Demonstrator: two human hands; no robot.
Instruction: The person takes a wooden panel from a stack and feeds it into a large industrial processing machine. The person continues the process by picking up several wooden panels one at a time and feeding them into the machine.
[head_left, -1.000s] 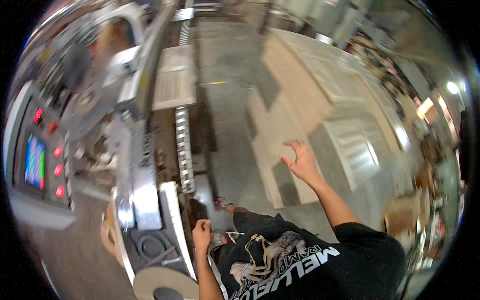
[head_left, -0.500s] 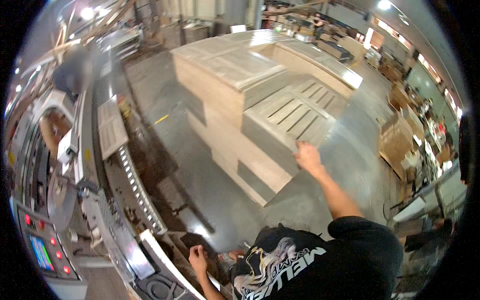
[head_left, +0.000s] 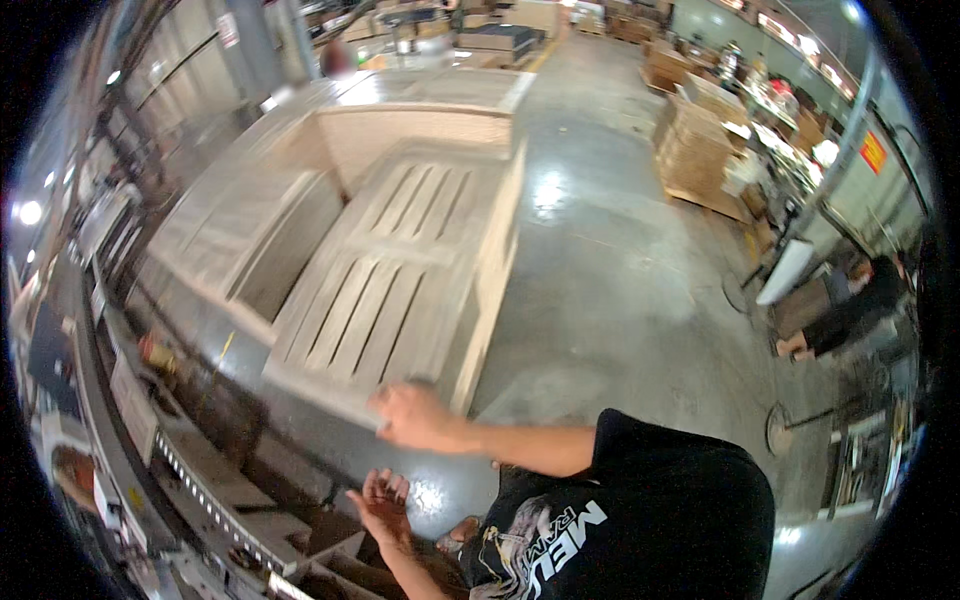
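Note:
Pale grey-brown slotted panels (head_left: 405, 300) lie in a tall stack in front of me, the top one showing two rows of long slots. My right hand (head_left: 415, 415) is over the near edge of this stack, its fingers curled in. Motion blur hides whether it grips the panel edge or anything else. Lower down, my left hand (head_left: 382, 503) hangs in the air between my body and the machine, palm partly turned up and fingers apart. Nothing is in it.
More stacked pale panels (head_left: 235, 225) stand left of and behind the slotted stack. A long machine (head_left: 130, 400) with a rail runs along my left. Cardboard stacks (head_left: 695, 150) stand on the right. Another person (head_left: 850, 310) is at the far right.
My view has swung right, so the slotted stack now appears nearer and more central. My right arm has come across my body, and the fingers of my left hand have spread.

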